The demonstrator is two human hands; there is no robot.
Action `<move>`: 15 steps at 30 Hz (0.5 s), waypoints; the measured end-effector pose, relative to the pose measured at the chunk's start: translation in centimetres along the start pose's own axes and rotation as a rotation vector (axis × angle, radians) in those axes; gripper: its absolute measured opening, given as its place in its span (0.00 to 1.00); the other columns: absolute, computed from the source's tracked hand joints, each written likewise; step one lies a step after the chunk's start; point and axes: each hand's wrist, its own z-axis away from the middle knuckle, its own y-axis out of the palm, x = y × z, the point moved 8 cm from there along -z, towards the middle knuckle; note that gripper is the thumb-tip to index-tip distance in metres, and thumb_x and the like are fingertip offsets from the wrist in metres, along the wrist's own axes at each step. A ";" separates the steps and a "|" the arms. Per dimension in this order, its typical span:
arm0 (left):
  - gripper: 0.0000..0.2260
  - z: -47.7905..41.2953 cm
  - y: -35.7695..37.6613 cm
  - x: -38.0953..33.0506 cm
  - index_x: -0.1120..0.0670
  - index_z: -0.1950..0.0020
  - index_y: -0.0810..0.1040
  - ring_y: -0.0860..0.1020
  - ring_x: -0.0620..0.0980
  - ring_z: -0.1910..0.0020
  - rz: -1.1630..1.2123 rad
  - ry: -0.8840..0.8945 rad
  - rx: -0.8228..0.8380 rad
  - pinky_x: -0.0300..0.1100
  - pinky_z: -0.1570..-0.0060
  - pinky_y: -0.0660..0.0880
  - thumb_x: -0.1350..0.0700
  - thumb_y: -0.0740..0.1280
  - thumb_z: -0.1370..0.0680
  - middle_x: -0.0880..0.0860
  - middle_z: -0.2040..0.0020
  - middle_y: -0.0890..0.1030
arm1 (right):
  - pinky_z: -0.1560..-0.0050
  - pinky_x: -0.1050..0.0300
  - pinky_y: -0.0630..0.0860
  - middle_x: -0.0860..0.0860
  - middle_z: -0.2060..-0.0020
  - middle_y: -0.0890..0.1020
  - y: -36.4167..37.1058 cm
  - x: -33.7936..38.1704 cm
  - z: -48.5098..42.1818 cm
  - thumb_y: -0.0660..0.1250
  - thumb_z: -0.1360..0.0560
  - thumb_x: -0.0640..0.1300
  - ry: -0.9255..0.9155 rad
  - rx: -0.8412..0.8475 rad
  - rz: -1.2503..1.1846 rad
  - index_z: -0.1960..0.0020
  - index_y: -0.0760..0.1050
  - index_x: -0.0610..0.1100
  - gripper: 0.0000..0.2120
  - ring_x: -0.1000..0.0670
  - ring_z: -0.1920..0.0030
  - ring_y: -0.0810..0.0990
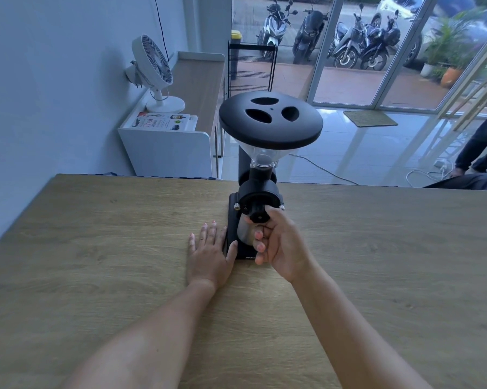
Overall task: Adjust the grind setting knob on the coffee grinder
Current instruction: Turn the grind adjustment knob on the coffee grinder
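Observation:
A black coffee grinder [260, 189] stands upright on the wooden table [96, 248], with a wide black lid [270, 119] on a clear funnel hopper. Its black grind knob [258, 213] faces me on the front of the round burr housing. My right hand [278, 242] pinches the knob between thumb and forefinger, the other fingers curled below in front of a metal cup. My left hand [210, 251] lies flat on the table, fingers spread, its thumb against the left edge of the grinder's base.
Behind the table a white cabinet [169, 147] carries a white fan [155, 71] and a book. A white cable runs across the tiled floor. A person's legs show at the far right. Glass doors look out on parked scooters.

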 end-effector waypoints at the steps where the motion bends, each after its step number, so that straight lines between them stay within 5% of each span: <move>1: 0.30 0.0 0.0 0.0 0.46 0.19 0.51 0.45 0.50 0.19 -0.003 0.001 0.000 0.55 0.22 0.41 0.36 0.41 0.20 0.49 0.18 0.50 | 0.78 0.58 0.72 0.50 0.71 0.74 0.0 -0.1 0.0 0.64 0.24 0.58 0.000 0.005 -0.010 0.44 0.82 0.38 0.24 0.53 0.75 0.71; 15: 0.30 0.0 -0.2 -0.1 0.46 0.19 0.51 0.45 0.50 0.19 -0.002 0.008 0.001 0.55 0.22 0.41 0.36 0.41 0.19 0.49 0.18 0.50 | 0.78 0.61 0.68 0.54 0.73 0.69 -0.4 -0.3 -0.1 0.75 0.33 0.59 -0.014 -0.021 -0.088 0.39 0.73 0.39 0.32 0.56 0.77 0.69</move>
